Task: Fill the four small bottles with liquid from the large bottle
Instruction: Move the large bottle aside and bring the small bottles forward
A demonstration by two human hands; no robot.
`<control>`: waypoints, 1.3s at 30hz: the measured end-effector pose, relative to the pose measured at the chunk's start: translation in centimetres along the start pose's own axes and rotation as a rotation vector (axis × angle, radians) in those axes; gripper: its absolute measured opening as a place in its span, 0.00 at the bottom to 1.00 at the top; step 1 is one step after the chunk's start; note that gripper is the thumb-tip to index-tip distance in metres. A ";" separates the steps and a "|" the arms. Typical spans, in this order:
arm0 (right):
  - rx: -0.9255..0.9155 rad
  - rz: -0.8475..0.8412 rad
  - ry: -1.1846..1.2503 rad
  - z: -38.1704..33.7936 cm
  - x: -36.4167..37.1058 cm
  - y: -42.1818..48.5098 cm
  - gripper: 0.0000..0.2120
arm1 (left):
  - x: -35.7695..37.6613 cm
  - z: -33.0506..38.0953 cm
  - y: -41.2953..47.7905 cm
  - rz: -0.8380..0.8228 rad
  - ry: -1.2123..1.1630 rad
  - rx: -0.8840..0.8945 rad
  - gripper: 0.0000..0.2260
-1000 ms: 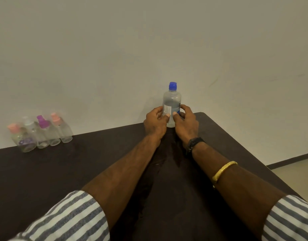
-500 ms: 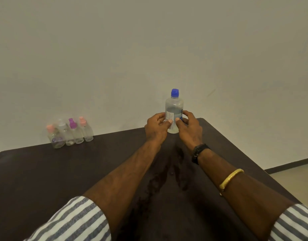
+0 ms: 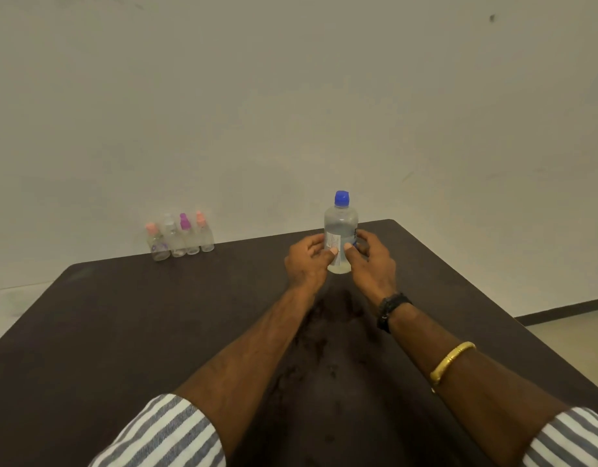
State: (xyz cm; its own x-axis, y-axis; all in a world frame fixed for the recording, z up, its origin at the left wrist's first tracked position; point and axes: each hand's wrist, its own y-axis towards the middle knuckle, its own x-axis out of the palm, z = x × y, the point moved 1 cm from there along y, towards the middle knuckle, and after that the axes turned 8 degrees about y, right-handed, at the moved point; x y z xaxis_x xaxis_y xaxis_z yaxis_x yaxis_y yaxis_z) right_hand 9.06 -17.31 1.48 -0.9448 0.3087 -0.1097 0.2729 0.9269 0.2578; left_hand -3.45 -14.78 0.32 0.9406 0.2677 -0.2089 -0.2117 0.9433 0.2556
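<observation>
Blue-capped large bottle (image 3: pixel 340 224) stays upright, unmoved, left hand (image 3: pixel 306 261) and right hand (image 3: pixel 372 264) still gripping it.

Clear plastic large bottle (image 3: pixel 340 227), matt dark table (image 3: pixel 156 318), shiny gold-coloured bangle (image 3: pixel 452 360).

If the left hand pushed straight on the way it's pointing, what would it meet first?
The large clear plastic bottle with the blue cap: the left hand grips its labelled side, so nothing lies between.

We wear sleeves (image 3: pixel 166 433) striped grey-blue and white on both arms. Just behind our right hand (image 3: pixel 371 267) sits a black watch (image 3: pixel 390 310), and farther behind that hand a gold bangle (image 3: pixel 451 360).
</observation>
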 end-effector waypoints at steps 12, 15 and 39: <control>0.027 -0.038 -0.032 1.0 -0.7 -3.9 0.19 | -0.8 -1.9 -3.6 0.007 0.029 -0.048 0.19; 0.034 -0.035 -0.044 1.4 -0.9 -4.0 0.20 | -0.6 -2.1 -4.1 -0.004 0.022 -0.067 0.20; -0.059 -0.009 -0.126 -0.7 -0.4 -4.8 0.21 | -2.0 0.2 -5.2 0.038 0.123 -0.038 0.19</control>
State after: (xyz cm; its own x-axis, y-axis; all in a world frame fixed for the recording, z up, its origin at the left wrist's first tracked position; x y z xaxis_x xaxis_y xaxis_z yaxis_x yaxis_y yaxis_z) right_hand 8.04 -22.01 0.97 -0.9161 0.3279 -0.2307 0.2496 0.9168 0.3117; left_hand -4.11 -20.28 -0.40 0.8926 0.3228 -0.3148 -0.2582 0.9383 0.2302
